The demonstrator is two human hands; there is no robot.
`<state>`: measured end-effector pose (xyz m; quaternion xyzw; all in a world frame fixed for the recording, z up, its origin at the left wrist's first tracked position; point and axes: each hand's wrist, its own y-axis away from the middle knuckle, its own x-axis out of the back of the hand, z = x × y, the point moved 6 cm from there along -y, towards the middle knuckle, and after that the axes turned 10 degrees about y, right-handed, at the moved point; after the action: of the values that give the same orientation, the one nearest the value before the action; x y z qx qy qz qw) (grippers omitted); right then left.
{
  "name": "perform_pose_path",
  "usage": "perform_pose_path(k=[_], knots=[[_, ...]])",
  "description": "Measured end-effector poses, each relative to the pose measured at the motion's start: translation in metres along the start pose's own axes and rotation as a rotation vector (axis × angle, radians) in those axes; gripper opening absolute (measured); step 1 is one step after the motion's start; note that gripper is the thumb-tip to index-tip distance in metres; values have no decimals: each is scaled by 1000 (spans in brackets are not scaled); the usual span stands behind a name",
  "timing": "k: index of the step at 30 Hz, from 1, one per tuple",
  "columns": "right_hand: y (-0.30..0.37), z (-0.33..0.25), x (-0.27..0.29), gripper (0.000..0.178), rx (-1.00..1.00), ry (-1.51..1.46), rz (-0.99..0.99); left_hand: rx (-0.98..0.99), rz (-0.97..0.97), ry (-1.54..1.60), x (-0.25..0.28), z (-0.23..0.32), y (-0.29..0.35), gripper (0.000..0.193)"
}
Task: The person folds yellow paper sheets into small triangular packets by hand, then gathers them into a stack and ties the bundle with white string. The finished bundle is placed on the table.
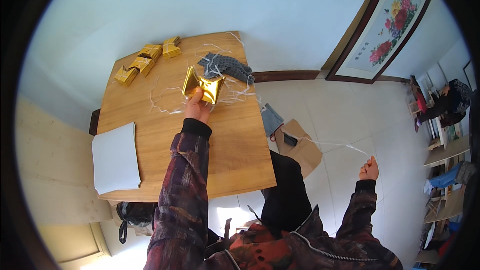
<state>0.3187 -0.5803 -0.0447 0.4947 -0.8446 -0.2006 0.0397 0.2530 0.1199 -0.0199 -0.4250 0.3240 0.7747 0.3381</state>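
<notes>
My left hand [198, 109] is closed on a shiny gold foil paper bundle [212, 89], held up over the wooden table [235, 157]. The bundle's folded points spread apart at the top. Out to the right, past the table's edge, my right hand [369, 171] pinches the end of a thin white string [332, 143]. This string runs back leftward toward the table; where its other end lies I cannot tell. Several tied gold paper bundles [142, 63] rest at the table's far left. A crumpled dark grey cloth [226, 66] with loose white strings sits just beyond the held bundle.
White sheets [116, 162] lie at the table's near left. Right of the table are a blue-grey cloth [271, 119] and brown paper [306, 154]. A black plastic bag [134, 214] is below the near edge. A framed flower picture [382, 25] leans by the wall; shelves [447, 155] line the right.
</notes>
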Motion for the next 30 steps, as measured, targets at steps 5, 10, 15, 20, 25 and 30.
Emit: perform_pose_path(k=[5, 10, 15, 20, 25, 30], knots=[[2, -18, -21, 30, 47, -32, -130, -48, -360, 139, -57, 27, 66, 31], [126, -35, -187, 43, 384, 310, -504, 11, -433, 11, -64, 24, 201, 54], [353, 0, -277, 32, 487, 644, -1685, 153, -494, -186, -48, 20, 311, 76], [444, -10, -260, 24, 346, 814, -2170, 248, -578, -260, -59, 31, 369, 97], [447, -17, -252, 21, 347, 840, -2265, 238, -629, -325, -51, 25, 376, 76], [408, -26, -257, 22, 151, 551, -1942, 206, -559, -244, -23, 23, 368, 54]])
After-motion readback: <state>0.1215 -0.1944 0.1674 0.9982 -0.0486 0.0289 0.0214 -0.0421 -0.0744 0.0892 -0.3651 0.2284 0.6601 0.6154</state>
